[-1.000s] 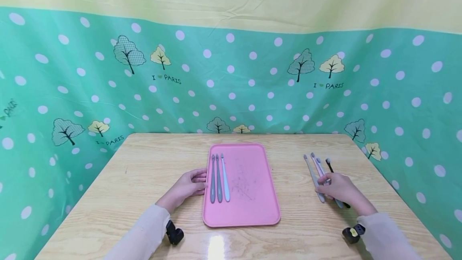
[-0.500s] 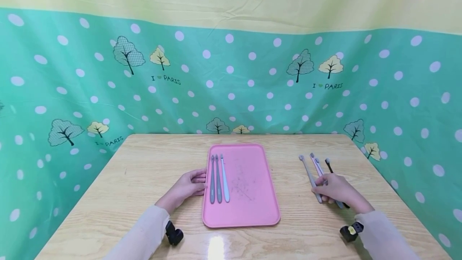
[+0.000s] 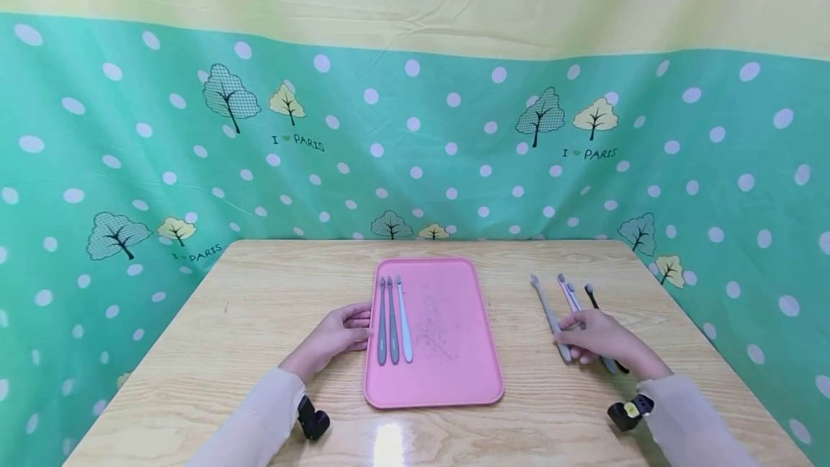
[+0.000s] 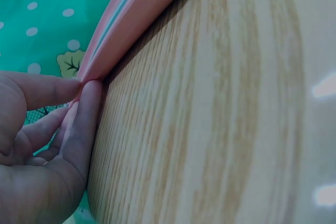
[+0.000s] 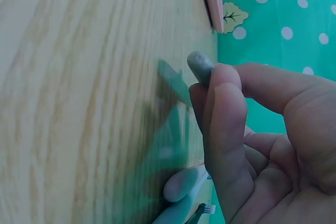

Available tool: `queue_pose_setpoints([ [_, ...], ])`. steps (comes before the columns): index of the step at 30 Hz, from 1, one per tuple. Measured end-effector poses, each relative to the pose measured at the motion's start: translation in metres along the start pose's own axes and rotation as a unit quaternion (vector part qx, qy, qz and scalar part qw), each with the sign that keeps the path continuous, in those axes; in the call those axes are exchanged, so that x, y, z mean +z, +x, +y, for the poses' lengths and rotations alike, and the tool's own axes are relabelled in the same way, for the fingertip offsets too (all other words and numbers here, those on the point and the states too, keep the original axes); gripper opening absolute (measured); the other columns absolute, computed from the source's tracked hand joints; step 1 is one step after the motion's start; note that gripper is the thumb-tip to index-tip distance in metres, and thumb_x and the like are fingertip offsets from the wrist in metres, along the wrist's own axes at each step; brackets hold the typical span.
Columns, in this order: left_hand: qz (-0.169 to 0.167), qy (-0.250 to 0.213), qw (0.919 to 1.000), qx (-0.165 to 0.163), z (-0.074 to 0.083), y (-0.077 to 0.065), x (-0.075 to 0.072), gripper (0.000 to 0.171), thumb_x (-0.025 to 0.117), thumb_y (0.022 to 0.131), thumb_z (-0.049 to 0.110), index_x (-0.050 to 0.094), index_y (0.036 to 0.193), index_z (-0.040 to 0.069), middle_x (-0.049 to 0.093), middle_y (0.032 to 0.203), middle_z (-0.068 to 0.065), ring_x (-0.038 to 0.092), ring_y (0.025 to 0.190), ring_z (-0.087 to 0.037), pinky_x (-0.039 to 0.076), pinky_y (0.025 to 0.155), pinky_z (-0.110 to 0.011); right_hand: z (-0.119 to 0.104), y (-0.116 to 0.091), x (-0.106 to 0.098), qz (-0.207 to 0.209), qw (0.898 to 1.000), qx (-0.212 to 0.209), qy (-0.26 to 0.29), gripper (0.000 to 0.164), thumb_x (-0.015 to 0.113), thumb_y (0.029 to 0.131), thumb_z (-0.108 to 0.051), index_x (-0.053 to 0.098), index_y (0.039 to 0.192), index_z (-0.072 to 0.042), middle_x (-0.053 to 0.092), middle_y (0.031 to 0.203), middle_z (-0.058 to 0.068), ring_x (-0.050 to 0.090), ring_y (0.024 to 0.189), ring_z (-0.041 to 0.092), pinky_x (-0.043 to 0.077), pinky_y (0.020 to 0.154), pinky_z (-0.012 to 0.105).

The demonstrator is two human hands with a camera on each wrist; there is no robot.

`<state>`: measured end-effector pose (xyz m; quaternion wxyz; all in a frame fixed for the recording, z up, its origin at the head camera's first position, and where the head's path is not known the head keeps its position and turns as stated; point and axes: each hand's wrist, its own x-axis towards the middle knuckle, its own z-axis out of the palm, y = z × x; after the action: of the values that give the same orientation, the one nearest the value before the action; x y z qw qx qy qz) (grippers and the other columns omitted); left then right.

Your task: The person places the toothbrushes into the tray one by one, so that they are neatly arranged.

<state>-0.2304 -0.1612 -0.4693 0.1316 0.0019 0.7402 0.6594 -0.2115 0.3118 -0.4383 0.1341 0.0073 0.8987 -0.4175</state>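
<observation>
Nearest, two pale sleeves (image 3: 256,413) lie over the wooden table (image 3: 272,272), each wrist wearing a small black camera (image 3: 314,422). Beyond the left one, the left hand (image 3: 337,330) pinches the left rim of the pink tray (image 3: 457,380) between thumb and finger. Well apart on the right, the right hand (image 3: 598,336) pinches the light grey toothbrush (image 3: 545,300) near its handle end, which appears just off the table in the right wrist view; its head points away. Under and behind that hand lie a pink toothbrush (image 3: 566,288), a pale blue toothbrush (image 3: 576,301) and a black toothbrush (image 3: 592,298). In the tray's left part, two dark grey toothbrushes (image 3: 382,330) and a light blue toothbrush (image 3: 405,334) lie side by side, heads away. Farthest hangs a dotted green curtain (image 3: 428,182), yellow at the top.
</observation>
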Motion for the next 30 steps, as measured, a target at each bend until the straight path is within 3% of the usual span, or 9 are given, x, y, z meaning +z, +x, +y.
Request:
queue_pose_setpoints([
  [14,0.002,-0.001,1.0,0.0,0.0,0.001,-0.002,0.059,0.067,0.092,-0.004,0.045,0.147,-0.002,0.058,0.13,-0.017,0.063,0.11,-0.024,0.061,0.088,-0.035,-0.012,0.002,0.003,-0.031,0.999,-0.01,0.041,0.047,0.069,0.096,-0.018,0.051,0.127,0.013,0.064,0.072,0.01,0.059,0.057,0.014,0.057,0.05,0.026],
  [30,-0.01,-0.005,0.9999,0.003,0.0,0.001,-0.002,0.058,0.065,0.093,-0.004,0.043,0.147,-0.002,0.058,0.13,-0.018,0.063,0.109,-0.024,0.061,0.088,-0.036,-0.039,0.013,0.028,-0.099,0.991,-0.056,0.077,0.046,0.067,0.097,-0.018,0.05,0.125,0.014,0.064,0.077,0.01,0.061,0.064,0.014,0.059,0.054,0.024],
])
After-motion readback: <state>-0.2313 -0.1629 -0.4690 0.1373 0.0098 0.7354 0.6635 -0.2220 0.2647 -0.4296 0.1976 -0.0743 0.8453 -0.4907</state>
